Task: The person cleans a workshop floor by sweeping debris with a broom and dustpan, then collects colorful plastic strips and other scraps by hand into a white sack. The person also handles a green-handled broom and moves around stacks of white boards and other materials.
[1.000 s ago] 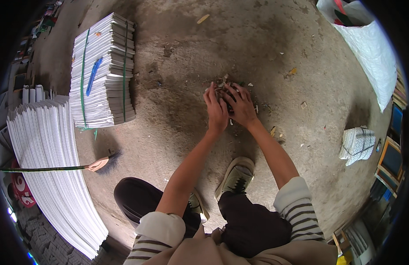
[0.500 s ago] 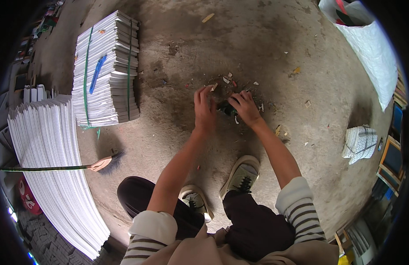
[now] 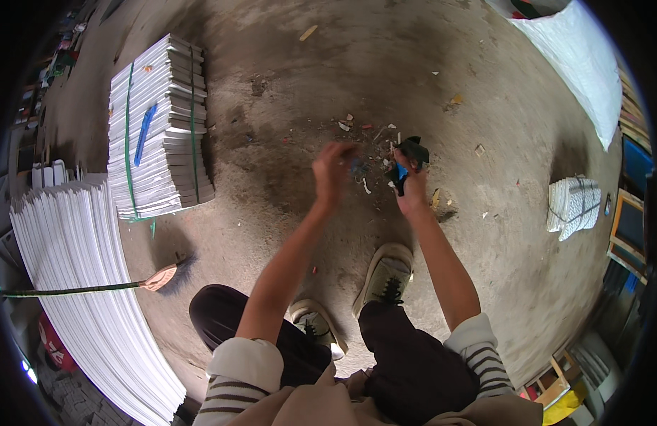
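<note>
Dark, crumpled scrap [image 3: 414, 150] with a bright blue patch is gripped in my right hand [image 3: 412, 187], just over the floor; whether it is cloth or plastic I cannot tell. My left hand [image 3: 331, 172] hovers at the left side of a small heap of litter, its fingers bent and smeared by motion. Between the hands lie the litter bits [image 3: 365, 167]: white, reddish and dark fragments scattered on the dusty concrete. A curled white strip [image 3: 366, 186] rests at the near side of the heap.
Strapped white panels [image 3: 154, 135] stand stacked at left, beside a longer white stack [image 3: 87, 263]. A broom [image 3: 154, 278] lies across that stack. To the right are a bound white bundle [image 3: 574, 206], a large white sack [image 3: 573, 64] and framed boards [image 3: 629, 227]. My shoes [image 3: 385, 280] are close by.
My right hand has lifted the dark scrap from the litter and turned, exposing its blue patch. My left hand has shifted slightly right. The view has tilted a little.
</note>
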Demonstrator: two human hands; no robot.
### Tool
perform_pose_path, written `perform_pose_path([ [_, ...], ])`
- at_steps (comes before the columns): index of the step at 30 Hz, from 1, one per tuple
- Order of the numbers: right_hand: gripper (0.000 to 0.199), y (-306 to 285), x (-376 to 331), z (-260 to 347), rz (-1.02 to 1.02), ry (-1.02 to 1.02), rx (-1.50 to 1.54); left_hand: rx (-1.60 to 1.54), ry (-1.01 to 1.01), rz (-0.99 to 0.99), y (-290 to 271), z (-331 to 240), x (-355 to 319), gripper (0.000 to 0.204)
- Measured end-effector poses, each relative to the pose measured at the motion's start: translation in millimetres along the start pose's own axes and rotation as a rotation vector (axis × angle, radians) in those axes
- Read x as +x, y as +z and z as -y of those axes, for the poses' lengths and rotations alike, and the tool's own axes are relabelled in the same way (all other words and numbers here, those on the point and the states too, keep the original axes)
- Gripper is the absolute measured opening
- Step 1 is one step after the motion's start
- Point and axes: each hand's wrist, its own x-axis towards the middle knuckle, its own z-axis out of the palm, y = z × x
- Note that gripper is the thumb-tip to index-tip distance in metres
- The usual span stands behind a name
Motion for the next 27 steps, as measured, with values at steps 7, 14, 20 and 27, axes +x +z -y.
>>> perform_pose_path([
  [7,0.015,-10,-9,0,-0.047,0.049,0.023,-0.177,-0.166,0.086,42,-45,-32,0.025],
  [14,0.011,-27,-7,-10,-0.106,-0.026,-0.051,-0.160,-0.167,0.179,41,-39,-55,0.026],
  [20,0.016,-40,9,-8,-0.141,-0.126,0.086,0.372,0.021,-0.211,11,-7,-40,0.030],
  [27,0.008,-54,20,-12,-0.197,-0.041,0.013,0.479,0.086,-0.009,-4,18,-23,0.030],
])
